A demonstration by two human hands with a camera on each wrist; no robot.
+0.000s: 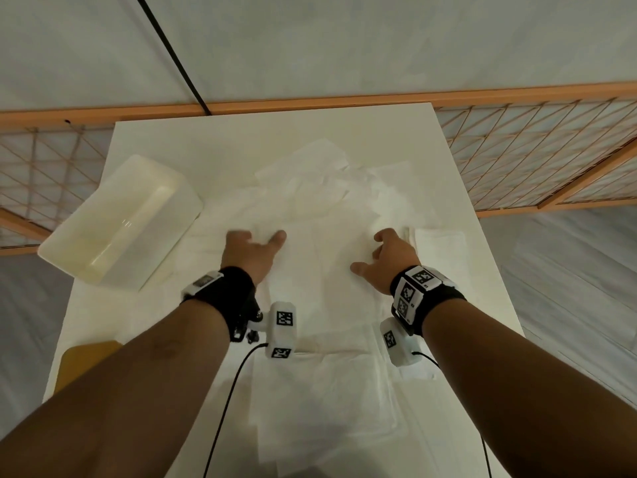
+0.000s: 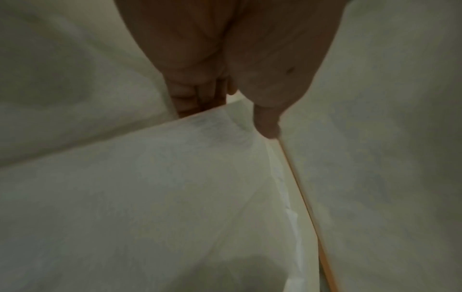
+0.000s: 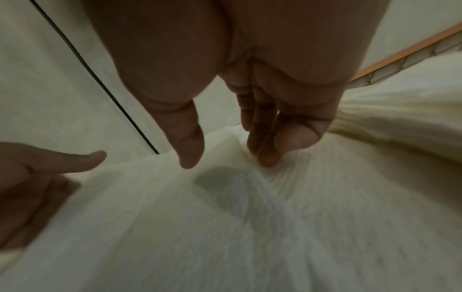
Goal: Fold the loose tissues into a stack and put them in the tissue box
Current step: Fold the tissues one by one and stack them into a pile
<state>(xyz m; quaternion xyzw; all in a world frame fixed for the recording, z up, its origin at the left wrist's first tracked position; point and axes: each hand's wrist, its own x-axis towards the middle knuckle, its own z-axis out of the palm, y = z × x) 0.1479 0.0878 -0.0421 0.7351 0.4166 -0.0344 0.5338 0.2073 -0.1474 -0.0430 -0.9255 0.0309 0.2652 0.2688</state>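
So the loose tissues [image 1: 331, 208] are lying in a messy heap across the middle of the white table [image 1: 241, 139], probably so sheets can be pulled flat one by one. Both hands are spreading over one sheet: left hand [image 1: 250, 255] looks relaxed and flat, right hand [image 1: 386, 260] pressing down with straight fingers [image 3: 265, 146]. The tissue box [image 1: 120, 219] is sitting open at the far left, within easy reach.

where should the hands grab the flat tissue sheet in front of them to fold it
At the tissue sheet's far edge, one hand near each end, coming from above. It lies flat on the table, so pinching there allows a fold toward the person. The left hand and right hand are already at that edge.
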